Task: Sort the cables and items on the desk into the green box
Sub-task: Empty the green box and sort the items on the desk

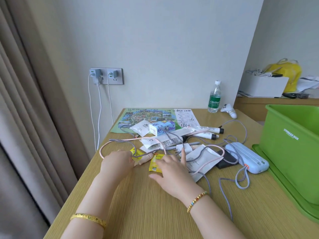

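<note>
— What does the head camera show of the hands?

— The left hand (119,161) has its fingers curled at the pale pink plug end (145,158) of a pink braided cable (120,141); whether it actually pinches it, I cannot tell. The right hand (170,171) is spread, fingers straight, lying over a yellow foil sachet (154,163), its forefinger reaching onto a white paper packet (202,159).

— And the clutter?

— It lies mid-desk on the wooden desk top (138,204): a grey braided cable (224,185) looping across white squeeze tubes (209,130), a pale blue power bank (246,158) and a small blue-and-white carton (161,128).

— The box?

— The green plastic storage box (290,149) stands open at the right edge, on its green lid (283,185), just beside the power bank.

— Anything behind?

— A clear water bottle with a green label (214,97) stands near the wall.
</note>
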Available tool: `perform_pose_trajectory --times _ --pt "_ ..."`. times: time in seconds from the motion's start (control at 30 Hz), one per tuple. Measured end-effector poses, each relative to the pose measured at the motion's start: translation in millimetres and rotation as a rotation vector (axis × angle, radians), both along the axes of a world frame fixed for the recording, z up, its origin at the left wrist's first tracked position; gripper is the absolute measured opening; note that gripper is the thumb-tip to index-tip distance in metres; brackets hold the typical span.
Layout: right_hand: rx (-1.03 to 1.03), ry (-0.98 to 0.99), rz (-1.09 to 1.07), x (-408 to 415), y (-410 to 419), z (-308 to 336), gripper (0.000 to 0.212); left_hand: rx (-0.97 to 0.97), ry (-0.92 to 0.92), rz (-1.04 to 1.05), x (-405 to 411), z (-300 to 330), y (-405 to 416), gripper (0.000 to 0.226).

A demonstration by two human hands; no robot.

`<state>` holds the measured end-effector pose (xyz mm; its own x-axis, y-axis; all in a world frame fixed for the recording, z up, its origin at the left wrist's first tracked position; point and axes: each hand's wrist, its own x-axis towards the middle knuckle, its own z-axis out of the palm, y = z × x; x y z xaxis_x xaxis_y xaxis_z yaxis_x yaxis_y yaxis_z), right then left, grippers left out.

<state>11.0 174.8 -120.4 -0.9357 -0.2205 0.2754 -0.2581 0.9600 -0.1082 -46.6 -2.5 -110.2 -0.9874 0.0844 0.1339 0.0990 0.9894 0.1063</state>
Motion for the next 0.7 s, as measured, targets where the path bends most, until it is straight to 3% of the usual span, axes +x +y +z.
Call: perform_pose_trajectory --times 0.1,0.23,0.47,0.6,0.7 --pt "-0.019 -0.025 -0.017 -2 0 -3 0.056 0.067 0.007 -0.012 3 -5 0 0.046" --pt "-0.062 -0.097 -0.054 -7 2 -6 0.069 0.356 -0.100 -0.004 -1 -9 -4 0.058" --pt "0.054 0.014 -0.029 -8 4 -2 0.052 0.324 -0.102 0.044 -8 -5 -8 0.037" --pt "0.106 0.072 -0.012 -3 -4 0 0.031 0.215 -0.139 0.197 -9 -6 -7 0.065" --pt "0.121 0.083 -0.014 -1 -8 2 0.026 0.225 -0.194 0.259 -11 -5 -6 0.066"
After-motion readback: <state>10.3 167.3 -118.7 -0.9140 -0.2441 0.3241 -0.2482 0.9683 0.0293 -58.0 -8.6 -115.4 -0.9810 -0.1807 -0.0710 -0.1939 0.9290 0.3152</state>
